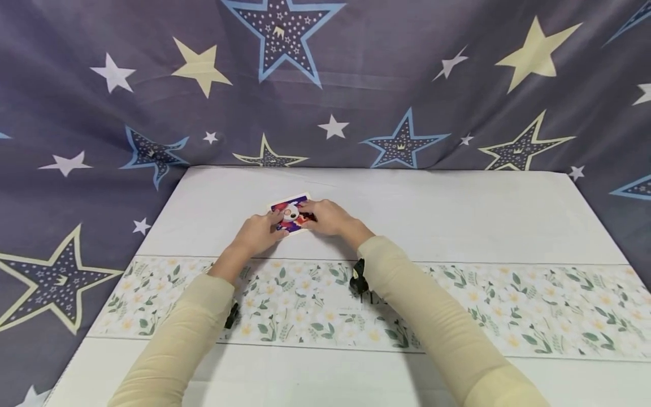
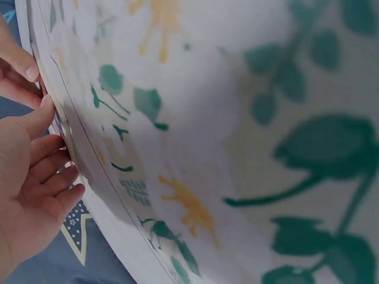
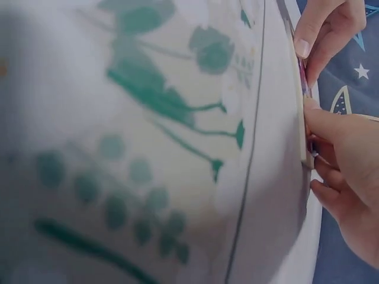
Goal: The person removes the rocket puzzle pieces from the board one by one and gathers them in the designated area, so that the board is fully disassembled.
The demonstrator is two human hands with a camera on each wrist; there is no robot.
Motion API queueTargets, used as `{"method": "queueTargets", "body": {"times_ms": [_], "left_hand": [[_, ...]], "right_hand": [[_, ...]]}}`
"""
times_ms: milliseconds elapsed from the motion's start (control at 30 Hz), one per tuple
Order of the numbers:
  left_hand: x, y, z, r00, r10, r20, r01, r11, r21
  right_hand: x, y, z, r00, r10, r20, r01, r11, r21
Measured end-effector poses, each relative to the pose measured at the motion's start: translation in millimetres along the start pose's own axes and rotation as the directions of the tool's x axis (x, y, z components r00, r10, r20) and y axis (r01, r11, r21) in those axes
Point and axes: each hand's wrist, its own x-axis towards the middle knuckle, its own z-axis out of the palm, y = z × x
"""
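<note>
left hand (image 1: 256,233): touches picture board (image 1: 291,213) at left; cannot tell whether pinching
right hand (image 1: 331,218): touches its right; pinching likewise unclear
table (image 1: 432,217): white, floral band

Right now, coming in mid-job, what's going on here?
A person has both bare hands on a small square board with a colourful picture. The left hand is at its left side and the right hand at its right, with fingers on the picture from both sides. The board is at the far part of the white table, beyond the floral band. I can't tell whether either hand grips something or only touches it.
</note>
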Motion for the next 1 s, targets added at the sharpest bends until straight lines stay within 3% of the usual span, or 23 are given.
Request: {"method": "queueTargets", "body": {"times_ms": [367,633,1000], "left_hand": [[5.1,15.5,0.8,0.995,0.1,0.025,-0.099,0.994,-0.054],[8.0,35.0,9.4,0.987,0.157,0.039,-0.154,0.986,-0.064],[-2.9,57.9,15.9,0.971,0.235,0.043,-0.235,0.972,-0.007]], "right_hand": [[-27.6,5,-11,1.0,0.009,-0.003,-0.009,0.991,-0.134],[-56.0,12,-13,0.999,0.04,0.0,-0.04,0.988,-0.152],[-91.7,13,-17,0.999,0.018,-0.035,-0.023,0.987,-0.157]]}}
